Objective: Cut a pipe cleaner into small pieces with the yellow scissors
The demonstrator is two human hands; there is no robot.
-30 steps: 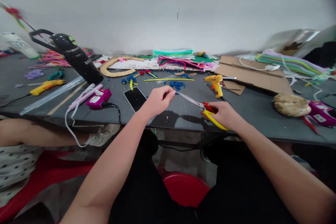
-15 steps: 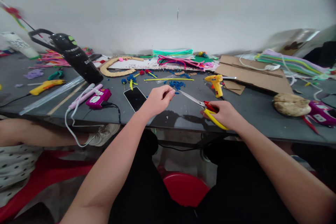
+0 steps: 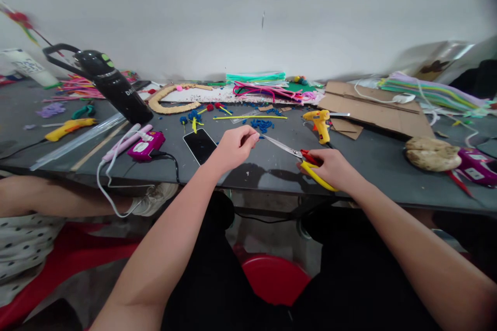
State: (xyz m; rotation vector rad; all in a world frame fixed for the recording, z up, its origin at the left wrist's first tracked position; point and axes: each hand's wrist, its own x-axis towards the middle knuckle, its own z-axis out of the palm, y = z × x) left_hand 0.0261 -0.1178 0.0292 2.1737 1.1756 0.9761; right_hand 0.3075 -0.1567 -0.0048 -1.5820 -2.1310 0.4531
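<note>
My right hand [image 3: 330,168] is wrapped round the red and yellow handles of the scissors [image 3: 285,148]. Their blades point left, the tips close to the fingertips of my left hand [image 3: 237,146]. Those fingers are pinched together, and whatever they hold is too small or hidden to make out. Just beyond the blade tips lies a heap of short blue clippings [image 3: 262,125]. A yellow pipe cleaner [image 3: 250,117] lies across the table behind the heap. Partly under my left forearm is a phone [image 3: 201,146], with blue and yellow pipe-cleaner flowers [image 3: 194,118] at its far end.
A yellow glue gun [image 3: 320,125] stands right of the clippings, before cardboard sheets [image 3: 373,106]. To the left are a black bottle [image 3: 116,90], a purple box [image 3: 146,146] with cables and another glue gun [image 3: 70,128]. Pink pipe cleaners [image 3: 267,92] lie at the back. A person's leg [image 3: 66,197] shows at left.
</note>
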